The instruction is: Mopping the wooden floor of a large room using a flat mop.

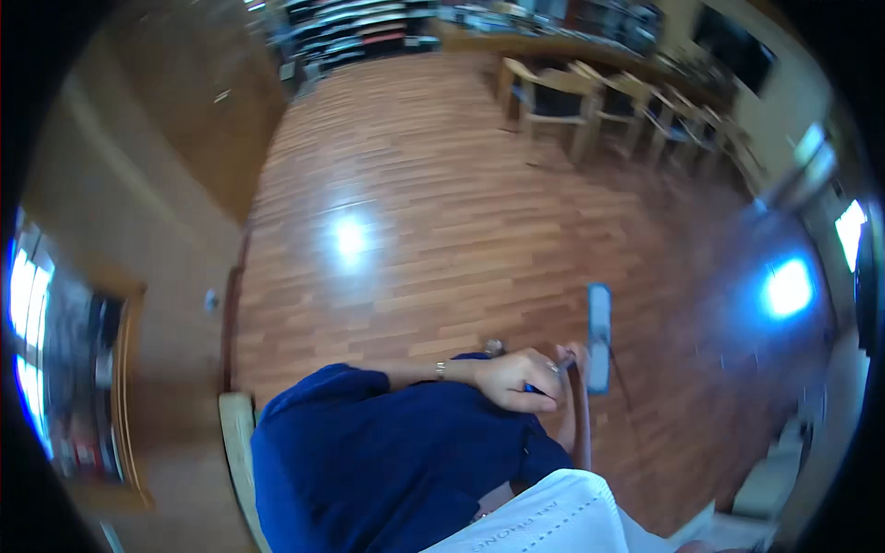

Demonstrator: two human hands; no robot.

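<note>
My left hand (518, 379) reaches across in front of the dark blue top and is closed around the upper end of a mop handle. A gold-coloured band circles its wrist. My right hand (573, 354) grips the same handle just beyond, partly hidden by the handle and blurred, its thin forearm coming up from below. The flat mop head (599, 339), a long light blue-grey rectangle, lies on the wood-look floor (406, 184) to the right of my hands. Most of the handle is foreshortened.
Wooden chairs (558, 100) line a long table at the back right. A brown door (184, 92) and wall run along the left, with a wood-framed panel (134, 396) nearer. Crowded shelves (355, 32) stand at the back. White printed material (553, 511) covers part of the lower edge.
</note>
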